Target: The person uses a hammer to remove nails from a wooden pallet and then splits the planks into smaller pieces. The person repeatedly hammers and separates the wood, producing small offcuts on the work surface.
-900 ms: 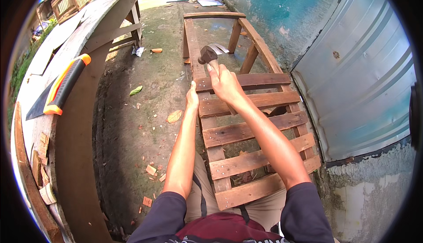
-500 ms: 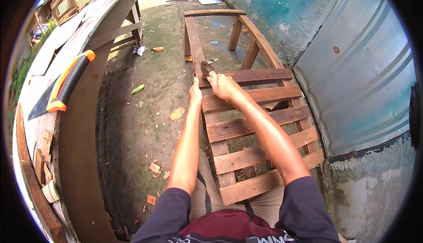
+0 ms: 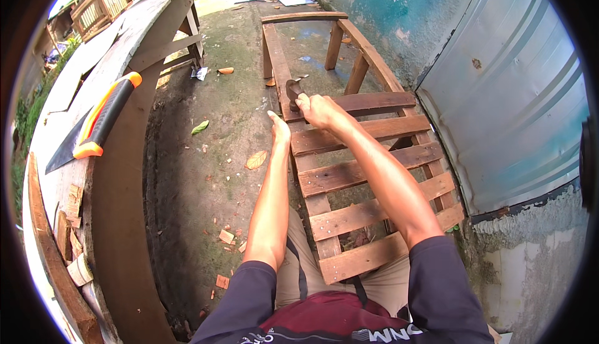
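- Right hand (image 3: 324, 113): closed around the handle of a hammer (image 3: 293, 93). The hammer head is at the left end of the farthest of 5 visible slats.
- Left hand (image 3: 280, 128): thumb extended, beside the outer side of the left rail. The fingers are hidden; whether they grip the frame cannot be told.
- Wooden frame (image 3: 331, 180): stands in front of the person, its slatted near end above the lap and its far end without slats.
- Handling, frame: probably stiff and fairly heavy; dry, rough timber should not slip but may splinter. Hold it by the side rails, with fingers away from the hammer head.
- Handling, hammer: likely head-heavy; hold it by the handle.
- Left side: a workbench (image 3: 115, 231) carries a handsaw (image 3: 103, 119), its orange-and-black handle at the bench edge, and wood offcuts (image 3: 73, 200).
- Right side: a corrugated metal sheet (image 3: 499, 113) stands just beside the frame, limiting access there.
- Ground: wood chips (image 3: 226, 236) and a dry leaf (image 3: 256, 160) lie left of the frame.
- Obstruction: the right forearm crosses above the slats and hides parts of them.
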Motion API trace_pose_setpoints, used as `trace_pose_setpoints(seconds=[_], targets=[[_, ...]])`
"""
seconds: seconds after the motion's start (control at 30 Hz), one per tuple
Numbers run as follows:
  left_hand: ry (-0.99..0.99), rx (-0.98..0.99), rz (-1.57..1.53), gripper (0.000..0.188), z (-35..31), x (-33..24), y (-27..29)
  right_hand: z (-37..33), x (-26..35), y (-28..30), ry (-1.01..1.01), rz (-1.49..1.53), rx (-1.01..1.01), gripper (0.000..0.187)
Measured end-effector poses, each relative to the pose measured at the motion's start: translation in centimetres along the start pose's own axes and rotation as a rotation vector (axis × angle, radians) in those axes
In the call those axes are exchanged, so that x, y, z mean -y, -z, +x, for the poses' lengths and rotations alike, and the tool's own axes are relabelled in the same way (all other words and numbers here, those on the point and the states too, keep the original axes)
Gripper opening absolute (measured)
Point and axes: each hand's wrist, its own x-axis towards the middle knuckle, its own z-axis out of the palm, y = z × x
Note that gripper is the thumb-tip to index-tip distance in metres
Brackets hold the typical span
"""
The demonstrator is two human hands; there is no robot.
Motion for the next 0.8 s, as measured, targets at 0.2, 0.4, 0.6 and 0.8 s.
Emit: trace_pose_setpoints(seconds=[0.2,0.4,0.6,0.8], targets=[[-0.043,0.078,-0.051,0.1,-2.9,-0.4,-1.1,-1.3,-2.2,-3.6,0.064,-0.128,-0.217,0.041],[-0.045,0.024,-0.221,0.095,4.2,2.8,0.7,-3.6,1.8,-1.3,0.02,0.07,-0.236,0.044],[-0.143,0.12,-0.3,0.08,-1.7,2.4,0.7,-2.4,-0.9,-0.3,-0.007,-0.043,-0.069,0.047],[-0.763,-0.105,0.075,0.065,-5.6,-5.0,2.3,-8.1,-3.7,1.7,-0.171,0.227,-0.122,0.06]])
